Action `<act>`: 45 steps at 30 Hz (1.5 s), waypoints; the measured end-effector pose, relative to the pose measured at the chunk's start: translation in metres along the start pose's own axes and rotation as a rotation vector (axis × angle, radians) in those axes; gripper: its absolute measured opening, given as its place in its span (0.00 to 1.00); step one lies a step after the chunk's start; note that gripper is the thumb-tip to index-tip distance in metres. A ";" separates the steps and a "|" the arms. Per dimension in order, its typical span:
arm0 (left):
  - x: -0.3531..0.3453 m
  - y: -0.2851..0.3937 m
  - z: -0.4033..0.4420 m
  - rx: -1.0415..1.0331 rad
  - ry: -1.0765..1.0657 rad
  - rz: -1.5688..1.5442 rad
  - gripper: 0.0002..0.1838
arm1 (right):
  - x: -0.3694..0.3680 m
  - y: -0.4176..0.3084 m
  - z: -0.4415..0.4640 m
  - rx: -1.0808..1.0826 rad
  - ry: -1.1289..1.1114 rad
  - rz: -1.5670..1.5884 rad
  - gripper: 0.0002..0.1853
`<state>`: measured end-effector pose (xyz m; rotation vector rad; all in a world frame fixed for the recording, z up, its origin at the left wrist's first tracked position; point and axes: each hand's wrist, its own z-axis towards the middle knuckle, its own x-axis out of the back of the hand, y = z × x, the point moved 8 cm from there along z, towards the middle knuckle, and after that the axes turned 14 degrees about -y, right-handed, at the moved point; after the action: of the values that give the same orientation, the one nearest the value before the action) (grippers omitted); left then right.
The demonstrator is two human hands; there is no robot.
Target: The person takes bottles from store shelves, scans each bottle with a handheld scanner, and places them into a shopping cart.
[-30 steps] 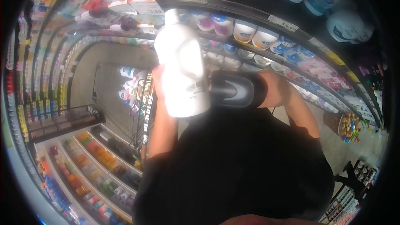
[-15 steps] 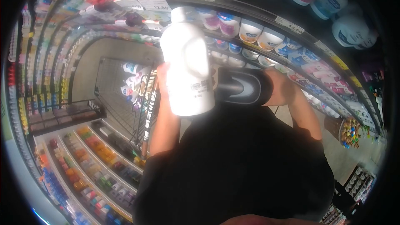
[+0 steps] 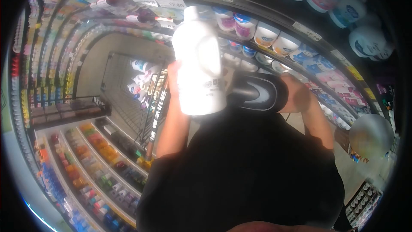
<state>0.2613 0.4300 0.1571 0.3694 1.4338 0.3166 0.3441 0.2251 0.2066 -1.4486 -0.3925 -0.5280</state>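
A large white bottle (image 3: 199,71) with a white cap stands nearly upright in front of me. Glare washes out much of its side, and small print shows near its base. My left hand (image 3: 173,73) is closed on the bottle's left side, its fingers mostly hidden behind it. Close to the bottle's right is a black rounded object (image 3: 268,94) with a grey crescent on it; its kind is unclear. My right hand (image 3: 298,94) is at that object's right end and appears to grip it, with most of its fingers out of sight.
A shopping cart (image 3: 128,99) with several bottles inside stands at left. Shelves of bottles (image 3: 285,43) with price labels (image 3: 307,31) curve ahead and right. Boxed goods fill a low shelf (image 3: 90,163) at lower left. A blurred person (image 3: 371,137) is at right.
The scene has shifted slightly rightward in view. The white bottle and both hands keep much the same pose. A blurred person now shows at the right.
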 end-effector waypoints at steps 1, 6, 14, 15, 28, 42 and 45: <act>-0.001 -0.001 0.000 0.013 -0.012 -0.005 0.41 | -0.001 0.001 -0.001 0.015 0.000 -0.010 0.34; -0.007 -0.002 0.002 0.015 -0.022 -0.025 0.41 | -0.003 0.007 -0.001 -0.026 -0.025 0.079 0.35; 0.017 0.000 -0.016 0.005 0.119 -0.022 0.46 | -0.006 0.001 0.009 -0.028 -0.085 0.090 0.32; 0.007 0.003 -0.016 0.003 0.087 -0.045 0.45 | -0.014 0.018 0.012 -0.120 -0.133 0.300 0.30; -0.033 0.089 -0.093 -0.381 0.082 -0.086 0.24 | -0.046 -0.013 0.132 0.037 -0.288 0.035 0.34; 0.210 0.313 -0.354 -0.649 0.887 0.454 0.26 | -0.184 0.020 0.312 -0.418 -0.303 0.537 0.11; 0.301 0.367 -0.411 -0.701 1.162 0.665 0.23 | -0.219 0.056 0.326 -0.519 -0.249 0.508 0.12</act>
<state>-0.1096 0.9130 0.0049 0.0316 2.1294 1.7349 0.2145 0.5740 0.0688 -2.0429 -0.0645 -0.0288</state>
